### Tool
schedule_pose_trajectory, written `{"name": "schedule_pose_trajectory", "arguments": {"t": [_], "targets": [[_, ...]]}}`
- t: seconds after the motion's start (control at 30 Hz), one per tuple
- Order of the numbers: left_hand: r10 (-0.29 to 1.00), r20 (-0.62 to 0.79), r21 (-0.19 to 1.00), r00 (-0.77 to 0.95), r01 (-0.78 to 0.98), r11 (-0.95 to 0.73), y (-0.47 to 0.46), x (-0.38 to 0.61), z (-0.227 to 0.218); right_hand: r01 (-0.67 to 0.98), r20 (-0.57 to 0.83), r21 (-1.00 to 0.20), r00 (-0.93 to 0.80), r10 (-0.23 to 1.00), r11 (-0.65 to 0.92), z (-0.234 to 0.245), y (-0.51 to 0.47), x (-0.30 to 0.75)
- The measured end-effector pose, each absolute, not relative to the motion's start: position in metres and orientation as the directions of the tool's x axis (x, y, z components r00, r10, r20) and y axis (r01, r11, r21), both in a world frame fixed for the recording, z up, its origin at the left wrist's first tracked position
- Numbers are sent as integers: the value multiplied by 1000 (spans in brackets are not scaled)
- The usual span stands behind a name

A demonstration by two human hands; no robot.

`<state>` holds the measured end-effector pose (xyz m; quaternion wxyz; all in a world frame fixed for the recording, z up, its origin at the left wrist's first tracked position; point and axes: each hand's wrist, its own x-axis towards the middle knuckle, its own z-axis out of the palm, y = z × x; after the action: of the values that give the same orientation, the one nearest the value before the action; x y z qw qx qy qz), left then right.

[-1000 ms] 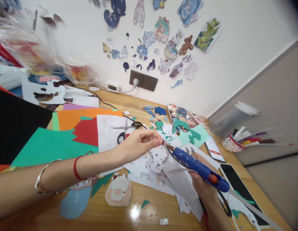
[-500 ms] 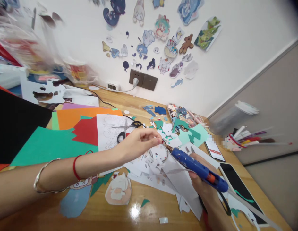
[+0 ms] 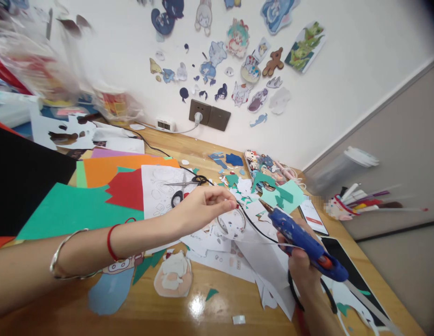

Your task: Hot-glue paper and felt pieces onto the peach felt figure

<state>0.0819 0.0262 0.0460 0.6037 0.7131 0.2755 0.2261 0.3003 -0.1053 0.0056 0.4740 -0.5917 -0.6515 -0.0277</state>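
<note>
My right hand [image 3: 301, 266] is wrapped round a blue hot glue gun [image 3: 301, 240], with a glue stick [image 3: 367, 303] sticking out of its rear end. The gun's metal nozzle points up and left, apart from my other hand. Fingertips pinched, my left hand [image 3: 215, 203] holds a tiny dark red piece [image 3: 237, 205], mostly hidden by the fingers. A roll of clear tape [image 3: 243, 226] lies on papers just below those fingertips. Scissors with black handles [image 3: 177, 198] rest on a line-drawn sheet [image 3: 155, 179] behind my left wrist. A layered paper cutout [image 3: 173, 275] lies nearer to me.
Green [image 3: 76, 210], red and orange sheets cover the left of the table. Green and blue scraps [image 3: 234, 160] are strewn behind my hands. A black cord [image 3: 253, 221] crosses the middle. At right are a phone [image 3: 315, 217], a dark tablet [image 3: 346, 266] and a pen holder [image 3: 339, 207].
My right hand has drawn the glue gun back to the right, so its nozzle has left the red piece at my left fingertips. My left hand stays in place.
</note>
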Motion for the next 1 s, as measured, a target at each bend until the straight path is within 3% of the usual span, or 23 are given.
{"name": "schedule_pose_trajectory", "arguments": {"t": [0.3,0.6,0.83,1.0], "targets": [[635,-46,986,771,138,-96,26,81,48,803,661,-398,-85,746,444,15,-99,299],[615,23,985,789,86,-147,29,83,39,835,654,-338,-124,747,434,16,-100,297],[609,11,981,793,109,-160,31,78,41,934,722,-267,31,692,237,7,-98,305],[618,-37,972,785,172,-160,36,75,46,978,524,-133,-68,849,161,-3,-95,320]]}}
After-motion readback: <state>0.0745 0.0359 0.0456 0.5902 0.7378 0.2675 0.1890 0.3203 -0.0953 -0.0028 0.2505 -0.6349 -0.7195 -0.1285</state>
